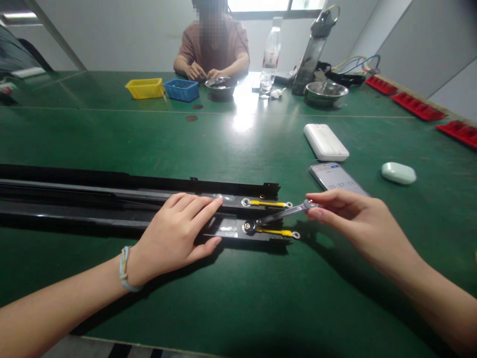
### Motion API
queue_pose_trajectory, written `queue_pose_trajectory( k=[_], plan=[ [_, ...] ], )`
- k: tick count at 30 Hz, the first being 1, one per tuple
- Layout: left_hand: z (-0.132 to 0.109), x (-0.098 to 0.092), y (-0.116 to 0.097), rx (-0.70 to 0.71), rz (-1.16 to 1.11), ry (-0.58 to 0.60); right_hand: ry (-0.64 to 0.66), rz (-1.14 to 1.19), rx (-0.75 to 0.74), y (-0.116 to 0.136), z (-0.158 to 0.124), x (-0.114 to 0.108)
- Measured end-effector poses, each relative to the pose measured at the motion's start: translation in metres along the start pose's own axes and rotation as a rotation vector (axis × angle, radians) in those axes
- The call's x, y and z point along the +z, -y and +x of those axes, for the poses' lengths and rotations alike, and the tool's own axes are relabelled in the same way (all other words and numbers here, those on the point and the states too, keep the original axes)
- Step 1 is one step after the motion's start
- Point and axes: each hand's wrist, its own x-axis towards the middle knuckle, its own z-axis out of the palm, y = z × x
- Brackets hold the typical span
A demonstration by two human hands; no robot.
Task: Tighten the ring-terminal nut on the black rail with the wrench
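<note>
One green desk [253,293] spreads beneath both hands. Two long black rails [112,219] lie side by side on it, running off leftward past the left hand and ending between the hands. Beyond the hands, across the desk, sits another person [235,47] in a brownish-pink top, their own hands close together near a steel bowl.

The left hand [179,228] lies palm down across the rails, fingers spread and the thumb on the near edge. The right hand [354,214], off the rails' cut ends, pinches one end of a wrench between thumb and fingertips.

Red trays [417,106] line the desk's edge, far right of the right hand. Beyond that hand stand a dark bottle [307,64], a clear bottle [271,59] and a second steel bowl [326,95]. A blue bin [182,92] and a yellow bin [146,91] sit beyond the left hand.

A phone [335,175] lies just past the right fingers, with a white block [326,141] behind it. The wrench [283,213] slants from the right hand to the nearer rail. Two yellow wires [275,232] with ring ends lie between the hands, one on each rail. A pale case [398,172] rests beyond the right wrist. Smallest is the fastener [247,226] at the wrench's far end, just right of the left hand.
</note>
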Motion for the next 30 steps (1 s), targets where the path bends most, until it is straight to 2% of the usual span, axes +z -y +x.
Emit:
queue_pose_trajectory(
  k=[18,25,30],
  plan=[
    [0.002,0.002,0.001,0.015,0.024,0.007,0.120,-0.024,-0.019,-0.001,-0.008,-0.009],
    [0.004,0.004,0.003,0.013,0.028,-0.001,0.185,-0.052,-0.111,-0.003,-0.013,-0.013],
    [0.006,0.005,0.003,0.012,0.027,0.004,0.230,-0.065,-0.118,-0.001,-0.016,-0.011]
  ],
)
